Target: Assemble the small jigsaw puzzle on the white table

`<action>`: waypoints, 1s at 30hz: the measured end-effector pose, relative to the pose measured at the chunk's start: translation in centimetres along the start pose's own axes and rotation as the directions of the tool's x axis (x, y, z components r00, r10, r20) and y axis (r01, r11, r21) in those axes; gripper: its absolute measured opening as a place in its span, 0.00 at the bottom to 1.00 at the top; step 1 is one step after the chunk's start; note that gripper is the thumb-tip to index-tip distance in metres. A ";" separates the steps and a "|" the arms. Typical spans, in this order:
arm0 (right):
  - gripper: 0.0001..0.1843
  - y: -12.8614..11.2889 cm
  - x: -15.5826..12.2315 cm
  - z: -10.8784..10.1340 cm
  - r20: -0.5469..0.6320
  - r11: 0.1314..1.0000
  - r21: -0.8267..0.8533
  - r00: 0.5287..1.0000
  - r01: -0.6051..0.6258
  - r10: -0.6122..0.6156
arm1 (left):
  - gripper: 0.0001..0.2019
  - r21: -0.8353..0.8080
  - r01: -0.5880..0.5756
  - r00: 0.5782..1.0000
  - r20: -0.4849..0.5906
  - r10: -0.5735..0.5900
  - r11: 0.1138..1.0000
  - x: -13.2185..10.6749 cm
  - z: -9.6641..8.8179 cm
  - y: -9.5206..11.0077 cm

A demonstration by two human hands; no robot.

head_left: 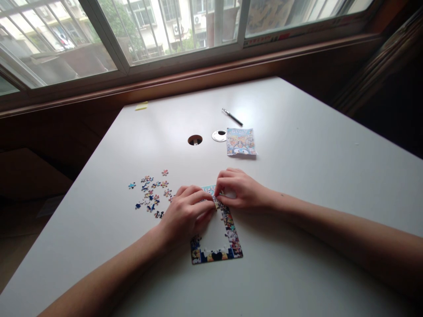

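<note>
A jigsaw puzzle (234, 240) lies on the white table, its border joined into an upright rectangle around a bare white middle. My left hand (190, 211) rests over its left side, fingers bent and closed at a small yellowish puzzle piece (217, 205) near the upper inner edge. From the right, my right hand (239, 189) reaches the same spot, thumb and forefinger pinched together at the pieces there. The fingertips of both hands nearly meet. My left hand hides much of the puzzle's left border. Several loose puzzle pieces (150, 202) lie scattered left of my left hand.
Beyond the puzzle lies a printed picture packet (241, 141), partly over a round metal cover (218, 136). A round hole (194, 140) opens in the table (297, 176). Further back are a pen (232, 117) and yellow tape (141, 105), before a barred window (178, 26).
</note>
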State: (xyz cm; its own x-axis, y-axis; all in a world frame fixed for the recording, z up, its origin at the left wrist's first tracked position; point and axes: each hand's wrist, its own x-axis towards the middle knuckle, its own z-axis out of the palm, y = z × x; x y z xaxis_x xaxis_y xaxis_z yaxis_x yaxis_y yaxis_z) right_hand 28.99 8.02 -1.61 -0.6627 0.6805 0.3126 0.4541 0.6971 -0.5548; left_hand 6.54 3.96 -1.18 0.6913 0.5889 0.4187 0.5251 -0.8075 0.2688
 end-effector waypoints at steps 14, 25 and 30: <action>0.03 -0.1 0.0 0.0 0.019 1.000 -0.019 1.000 -0.015 0.016 | 0.11 0.171 -0.162 0.971 0.201 0.127 0.972 0.2 -1.7 1.2; 0.03 0.1 -0.1 0.1 0.013 1.000 -0.023 1.000 0.000 0.000 | 0.12 0.147 -0.115 0.974 0.209 0.083 0.982 -0.1 -1.8 1.6; 0.03 0.1 -0.1 0.1 0.014 1.000 -0.029 1.000 0.002 -0.002 | 0.12 0.164 -0.114 0.978 0.193 0.081 0.980 -0.2 -1.8 1.6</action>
State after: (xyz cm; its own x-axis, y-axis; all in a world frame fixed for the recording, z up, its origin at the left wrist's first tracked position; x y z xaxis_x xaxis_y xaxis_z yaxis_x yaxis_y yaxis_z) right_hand 29.04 8.03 -1.82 -0.6717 0.6761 0.3029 0.4700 0.7049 -0.5312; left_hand 6.38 2.50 0.73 0.8144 0.5168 0.2640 0.5172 -0.8527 0.0738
